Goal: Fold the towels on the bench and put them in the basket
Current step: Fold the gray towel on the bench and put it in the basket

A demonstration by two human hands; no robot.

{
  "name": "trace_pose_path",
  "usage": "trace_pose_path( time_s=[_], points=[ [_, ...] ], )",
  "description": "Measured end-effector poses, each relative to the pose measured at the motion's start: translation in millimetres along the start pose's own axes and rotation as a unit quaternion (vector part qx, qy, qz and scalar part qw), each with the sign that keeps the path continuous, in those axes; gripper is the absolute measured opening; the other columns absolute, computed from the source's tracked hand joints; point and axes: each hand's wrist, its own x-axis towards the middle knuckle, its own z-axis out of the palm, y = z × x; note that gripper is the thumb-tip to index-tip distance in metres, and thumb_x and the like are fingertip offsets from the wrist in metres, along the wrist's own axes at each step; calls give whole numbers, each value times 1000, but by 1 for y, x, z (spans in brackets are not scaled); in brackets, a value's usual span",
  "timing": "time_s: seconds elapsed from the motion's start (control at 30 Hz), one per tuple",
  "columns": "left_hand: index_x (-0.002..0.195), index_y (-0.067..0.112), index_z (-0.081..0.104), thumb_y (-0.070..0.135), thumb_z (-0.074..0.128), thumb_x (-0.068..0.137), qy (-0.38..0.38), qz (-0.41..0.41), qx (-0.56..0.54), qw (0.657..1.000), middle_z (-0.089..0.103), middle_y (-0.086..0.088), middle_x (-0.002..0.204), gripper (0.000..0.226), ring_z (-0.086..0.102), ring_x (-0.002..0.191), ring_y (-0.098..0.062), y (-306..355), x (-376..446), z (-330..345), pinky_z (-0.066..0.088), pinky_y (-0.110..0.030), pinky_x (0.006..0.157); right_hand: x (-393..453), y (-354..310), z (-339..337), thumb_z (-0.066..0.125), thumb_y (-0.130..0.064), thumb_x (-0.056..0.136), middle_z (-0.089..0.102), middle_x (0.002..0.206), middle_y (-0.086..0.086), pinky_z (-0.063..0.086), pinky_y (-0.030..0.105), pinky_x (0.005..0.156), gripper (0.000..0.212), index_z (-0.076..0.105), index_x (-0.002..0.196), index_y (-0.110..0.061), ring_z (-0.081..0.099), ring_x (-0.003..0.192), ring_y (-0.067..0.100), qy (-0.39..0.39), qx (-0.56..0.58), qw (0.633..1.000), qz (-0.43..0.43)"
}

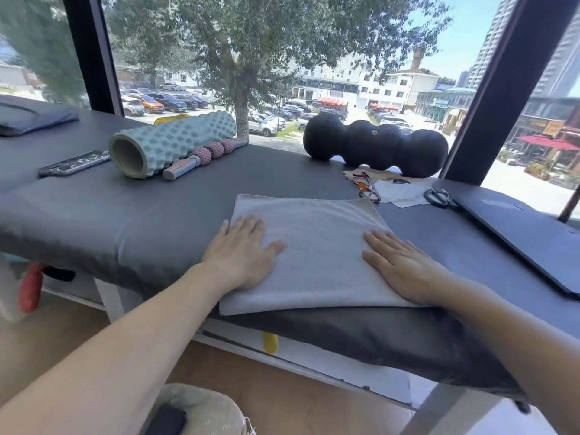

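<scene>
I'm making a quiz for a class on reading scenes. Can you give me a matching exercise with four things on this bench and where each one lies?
Things:
1. towel
2. phone
3. scissors
4. black peanut roller

Places:
A. beside the closed laptop, on its left edge
B. at the window edge of the bench, right of the middle
C. at the near edge, under the left hand and the right hand, both pressing flat
D. left of the green foam roller

Pairs: 1-C, 2-D, 3-A, 4-B
</scene>
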Motion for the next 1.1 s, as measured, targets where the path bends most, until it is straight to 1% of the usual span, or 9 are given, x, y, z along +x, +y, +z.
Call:
trace_pose_path(
  time_s=[0.1, 0.2, 0.33, 0.5, 0.7, 0.83, 0.93, 1.03, 1.1],
  points=[
    [160, 13, 12, 55, 17, 104, 115, 24, 54, 992, 10, -5, 169, 71, 5, 156, -18, 7, -11, 0, -4, -47, 126, -26, -8, -8, 7, -65, 96, -9, 166, -14, -11, 34, 124, 69, 3, 159, -36, -17, 150, 3, 85, -44, 995, 4],
    [147, 18, 49, 49, 33, 101, 291, 196, -11, 936, 49, -2, 152, 57, 40, 145, -19, 28, -37, 1, 19, -48, 124, -56, -45, -11, 10, -67, 94, -11, 161, -23, -9, 26, 123, 68, 6, 157, -43, -20, 147, -6, 123, 13, 984, -126],
    [160, 26, 23, 70, 23, 99, 156, 304, 44, 939, 24, 5, 165, 75, 15, 154, -14, 39, -65, 40, 7, -41, 124, -66, -59, 22, 16, -85, 86, -19, 158, -22, -8, 29, 124, 86, -10, 155, -42, -22, 148, -1, 53, -85, 972, -213],
    [160, 21, 25, 67, 26, 101, 197, 308, 102, 925, 28, 2, 164, 74, 22, 153, -17, 22, -63, 51, 20, -46, 121, -68, -43, 23, 18, -83, 89, -15, 161, -26, -5, 29, 125, 76, -13, 152, -52, -20, 147, -6, 72, -58, 975, -200],
    [157, 23, 31, 58, 36, 103, 241, 326, 98, 909, 29, 4, 164, 65, 24, 152, -18, -22, -69, 53, 25, -46, 121, -80, -11, 15, 9, -71, 87, 2, 157, -37, -1, 18, 122, 64, 7, 150, -59, -6, 145, -15, 92, -13, 986, -138],
    [153, 18, 42, 45, 41, 104, 281, 332, 43, 899, 36, 1, 161, 55, 30, 150, -19, -45, -72, 55, 27, -44, 121, -88, -1, 12, 42, -40, 94, 26, 143, -42, 11, 3, 110, 51, 43, 143, -53, 27, 138, -16, 174, 24, 980, -91],
    [148, 14, 49, 22, 43, 101, 298, 343, -14, 891, 43, 2, 157, 48, 35, 148, -17, -52, -74, 54, 27, -41, 122, -88, 11, 12, 53, -11, 90, 50, 129, -37, 36, 18, 107, 53, 61, 126, -50, 53, 129, 2, 207, 78, 974, -59],
    [137, 19, 61, 22, 44, 101, 279, 286, -179, 899, 57, 11, 143, 40, 48, 138, -10, -47, -82, 47, 35, -30, 117, -91, 20, 8, 55, -16, 91, 66, 111, -34, 50, 35, 92, 43, 64, 109, -54, 66, 107, 9, 220, 102, 969, -39],
    [120, 32, 69, 39, 45, 101, 275, 231, -272, 893, 69, 20, 119, 31, 63, 115, -1, -40, -90, 35, 46, -18, 98, -96, 23, 2, 59, -23, 94, 71, 91, -28, 51, 28, 78, 30, 64, 97, -52, 65, 87, 5, 225, 143, 963, -48]
  ],
)
